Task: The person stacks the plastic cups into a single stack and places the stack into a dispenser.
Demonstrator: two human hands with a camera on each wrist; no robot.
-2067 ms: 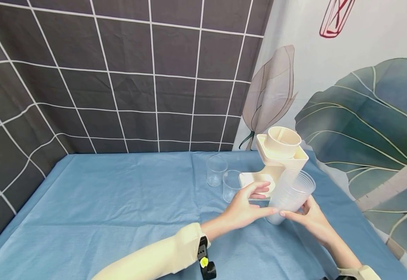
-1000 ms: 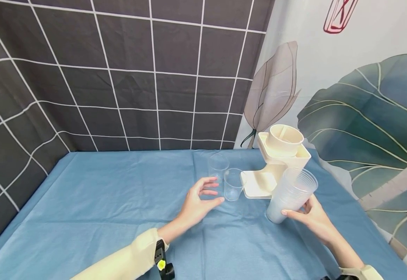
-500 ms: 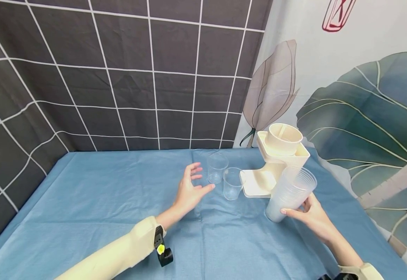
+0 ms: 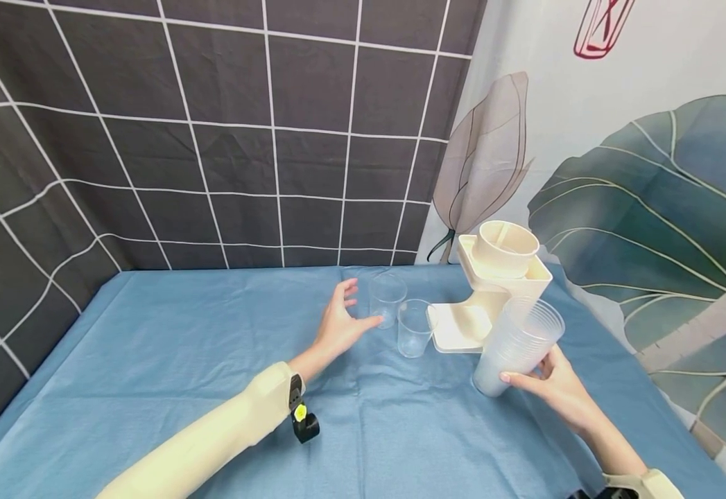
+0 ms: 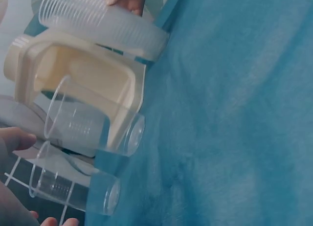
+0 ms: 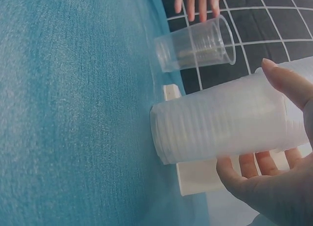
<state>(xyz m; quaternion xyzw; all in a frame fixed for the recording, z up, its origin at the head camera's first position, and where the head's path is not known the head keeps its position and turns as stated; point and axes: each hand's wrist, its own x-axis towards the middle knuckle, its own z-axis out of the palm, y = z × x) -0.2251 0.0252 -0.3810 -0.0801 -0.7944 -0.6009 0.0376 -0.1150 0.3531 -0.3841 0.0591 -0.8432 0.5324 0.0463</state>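
My right hand (image 4: 556, 391) grips a tilted stack of clear plastic cups (image 4: 515, 350), thumb on the near side and fingers curled beneath, as the right wrist view shows. The stack's bottom end rests on the cloth. My left hand (image 4: 336, 329) is beside the farther of two single clear plastic cups (image 4: 387, 299), thumb and fingers spread on either side of its rim. Whether it touches this cup (image 5: 73, 187) I cannot tell. The nearer cup (image 4: 414, 336) stands upright to its right, close to the cream plastic stand (image 4: 506, 253).
The cream stand has a round tube on top and a flat base (image 4: 459, 329) behind the stack. A blue cloth (image 4: 182, 367) covers the table. Behind it hang a dark grid-patterned curtain (image 4: 225, 159) and a white leaf-print one (image 4: 643, 208).
My left hand has left the stack, moved left, then come up to the farther cup's left side. My right hand keeps holding the stack in nearly the same spot.
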